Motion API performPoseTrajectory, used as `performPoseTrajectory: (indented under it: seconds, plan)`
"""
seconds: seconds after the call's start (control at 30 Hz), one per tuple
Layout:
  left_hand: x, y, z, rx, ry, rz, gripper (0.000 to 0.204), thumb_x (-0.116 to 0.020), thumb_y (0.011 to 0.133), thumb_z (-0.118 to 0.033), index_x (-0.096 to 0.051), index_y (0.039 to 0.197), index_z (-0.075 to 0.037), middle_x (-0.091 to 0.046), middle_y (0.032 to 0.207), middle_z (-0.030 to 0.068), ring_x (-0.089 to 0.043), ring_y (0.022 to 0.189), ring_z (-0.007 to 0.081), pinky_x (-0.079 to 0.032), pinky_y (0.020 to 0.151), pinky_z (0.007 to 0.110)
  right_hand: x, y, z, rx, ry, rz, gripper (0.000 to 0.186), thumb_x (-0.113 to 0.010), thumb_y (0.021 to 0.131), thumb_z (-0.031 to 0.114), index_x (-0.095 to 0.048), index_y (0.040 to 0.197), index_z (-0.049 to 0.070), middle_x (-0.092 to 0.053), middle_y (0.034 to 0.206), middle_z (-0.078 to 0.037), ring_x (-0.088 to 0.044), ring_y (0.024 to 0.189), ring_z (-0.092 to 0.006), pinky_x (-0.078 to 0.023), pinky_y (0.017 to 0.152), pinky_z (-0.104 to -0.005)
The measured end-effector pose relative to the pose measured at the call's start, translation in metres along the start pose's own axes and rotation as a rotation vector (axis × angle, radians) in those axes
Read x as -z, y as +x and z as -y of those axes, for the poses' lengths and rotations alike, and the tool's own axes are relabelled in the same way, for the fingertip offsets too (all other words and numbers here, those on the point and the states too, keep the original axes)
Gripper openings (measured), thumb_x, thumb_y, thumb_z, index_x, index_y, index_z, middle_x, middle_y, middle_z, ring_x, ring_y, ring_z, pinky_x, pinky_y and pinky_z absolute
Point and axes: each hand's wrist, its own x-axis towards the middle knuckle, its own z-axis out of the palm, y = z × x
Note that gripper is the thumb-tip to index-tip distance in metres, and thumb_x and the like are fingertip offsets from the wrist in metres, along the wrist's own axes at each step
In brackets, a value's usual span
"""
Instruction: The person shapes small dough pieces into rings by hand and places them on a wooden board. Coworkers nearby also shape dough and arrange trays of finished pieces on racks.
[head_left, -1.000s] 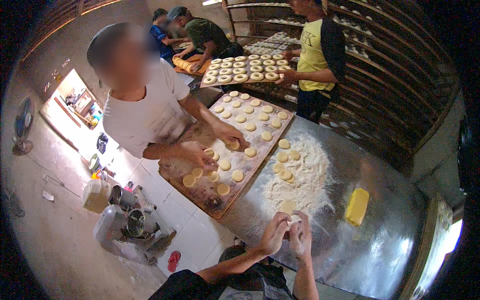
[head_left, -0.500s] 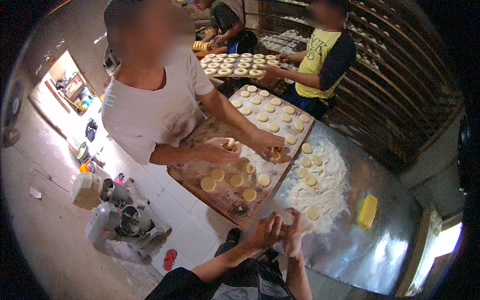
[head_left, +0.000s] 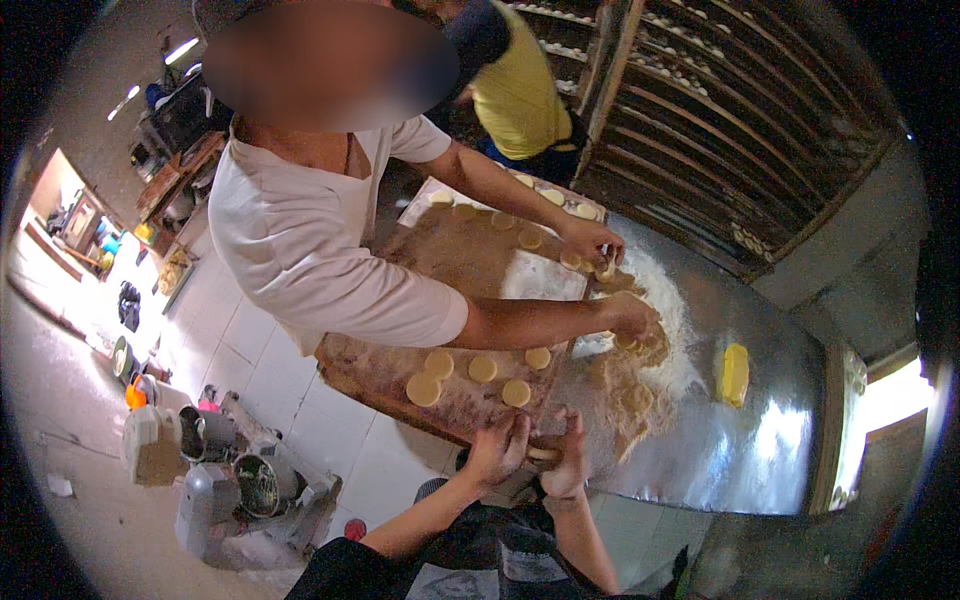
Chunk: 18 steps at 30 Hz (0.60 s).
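Low at the front edge of the table, my left hand (head_left: 497,450) and my right hand (head_left: 565,462) face each other. Both have their fingers curled round a small pale piece of dough (head_left: 544,453), whose exact shape is partly hidden by the fingers. Just beyond them lies a floured wooden board (head_left: 400,385) bearing several flat dough rounds (head_left: 482,369). A co-worker in a white T-shirt reaches across the board from the left. One of the co-worker's hands (head_left: 635,318) is in the flour; the other (head_left: 594,240) pinches dough above it.
White flour (head_left: 672,325) spreads over the metal table (head_left: 690,450), with a yellow block (head_left: 734,375) to its right. Racks (head_left: 730,150) holding dough line the back. A person in a yellow and dark shirt (head_left: 520,100) stands behind. Mixing machines (head_left: 265,480) occupy the floor at left.
My hands have parted slightly, showing the dough between them. The co-worker's hands have moved from the board to the flour. The person in yellow has turned away, and the view has shifted.
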Motion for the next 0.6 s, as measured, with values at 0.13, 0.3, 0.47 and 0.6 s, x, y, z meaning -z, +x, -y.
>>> performPoseTrajectory:
  seconds: [0.13, 0.3, 0.47, 0.6]
  plan:
    - [0.01, 0.008, -0.002, -0.004, -0.012, 0.192, 0.022, -0.05, 0.1, -0.02, -0.063, 0.098, -0.003, -0.067, 0.08, 0.0219, -0.068, 0.072, 0.0408, -0.053, 0.061, 0.045, -0.005, 0.006, -0.002, 0.15, -1.644, -0.137, 0.044, -0.041, 0.1, 0.046, -0.048, 0.12, 0.007, -0.054, 0.127, -0.011, -0.059, 0.111, -0.03, -0.047, 0.097, -0.0372]
    - [0.013, 0.012, 0.001, 0.081, -0.126, 0.169, 0.023, -0.049, 0.101, -0.024, -0.061, 0.102, -0.004, -0.067, 0.086, 0.0225, -0.068, 0.076, 0.0416, -0.053, 0.063, 0.047, 0.002, 0.005, -0.013, 0.064, 0.016, -0.05, 0.056, -0.04, 0.101, 0.047, -0.038, 0.136, 0.004, -0.049, 0.132, -0.018, -0.05, 0.123, -0.034, -0.04, 0.106, -0.0434]
    - [0.007, 0.019, 0.014, -0.009, 0.035, 0.265, 0.03, -0.045, 0.102, -0.027, -0.051, 0.121, -0.005, -0.066, 0.084, 0.0276, -0.067, 0.075, 0.046, -0.052, 0.066, 0.055, -0.004, 0.016, -0.013, -0.193, -0.973, -0.184, 0.062, -0.037, 0.103, 0.049, -0.032, 0.143, 0.003, -0.045, 0.138, -0.02, -0.046, 0.127, -0.0344, -0.035, 0.11, -0.0418]
    - [0.005, 0.037, 0.024, 0.019, 0.165, 0.163, 0.038, -0.042, 0.102, -0.031, -0.044, 0.126, -0.002, -0.065, 0.091, 0.0328, -0.064, 0.085, 0.0514, -0.049, 0.074, 0.06, -0.014, 0.034, -0.007, -0.123, -1.095, -0.424, 0.068, -0.043, 0.101, 0.049, -0.03, 0.144, -0.002, -0.048, 0.135, -0.023, -0.051, 0.123, -0.0357, -0.038, 0.106, -0.0448]
